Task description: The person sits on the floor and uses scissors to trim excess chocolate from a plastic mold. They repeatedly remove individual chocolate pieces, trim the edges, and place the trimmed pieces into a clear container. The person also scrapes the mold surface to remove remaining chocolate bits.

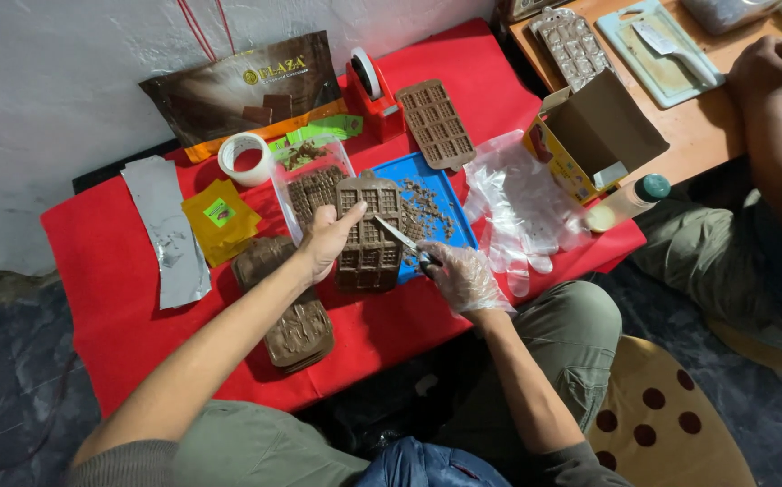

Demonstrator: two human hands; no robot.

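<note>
A brown silicone chocolate mould (pixel 368 236), filled with chocolate, lies on a blue tray (pixel 445 185) on the red-covered low table (pixel 111 298). My bare left hand (pixel 326 239) presses on the mould's left edge and holds it still. My right hand (pixel 461 275), in a clear plastic glove, grips a small knife (pixel 402 239) whose blade rests on the mould's surface. Chocolate scrapings (pixel 424 207) lie scattered on the tray beside the mould.
More filled moulds (pixel 294 325) are stacked at the left front, an empty one (pixel 434 122) at the back. Tape roll (pixel 245 158), tape dispenser (pixel 368 86), brown bag (pixel 242 90), foil sheets, plastic gloves (pixel 522 203), open carton (pixel 589 135), bottle. Another person's arm (pixel 779 135) rests at right.
</note>
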